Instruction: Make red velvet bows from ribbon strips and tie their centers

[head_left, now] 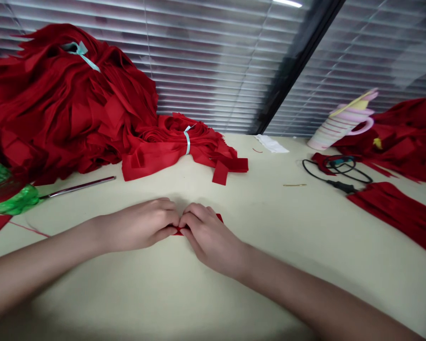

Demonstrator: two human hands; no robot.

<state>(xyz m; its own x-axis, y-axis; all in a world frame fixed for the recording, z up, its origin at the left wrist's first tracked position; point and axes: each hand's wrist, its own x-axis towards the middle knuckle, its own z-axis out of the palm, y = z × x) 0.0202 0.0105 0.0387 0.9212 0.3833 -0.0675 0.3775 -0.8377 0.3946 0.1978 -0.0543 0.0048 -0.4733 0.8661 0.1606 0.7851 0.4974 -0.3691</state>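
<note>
My left hand [142,226] and my right hand [209,237] meet at the middle of the cream table [270,246], fingertips touching. Both are curled and pinch a small red fabric piece [218,217], which is mostly hidden under the fingers; only slivers of red show between and behind them. A tied bundle of red fabric strips [177,147] with a pale band lies just beyond my hands.
A big heap of red fabric [64,99] fills the back left. A thin metal rod [78,187] and green plastic [7,194] lie at the left. At the right are black scissors [341,173], a pink-striped cup [341,125] and more red cloth [401,213]. Blinds stand behind.
</note>
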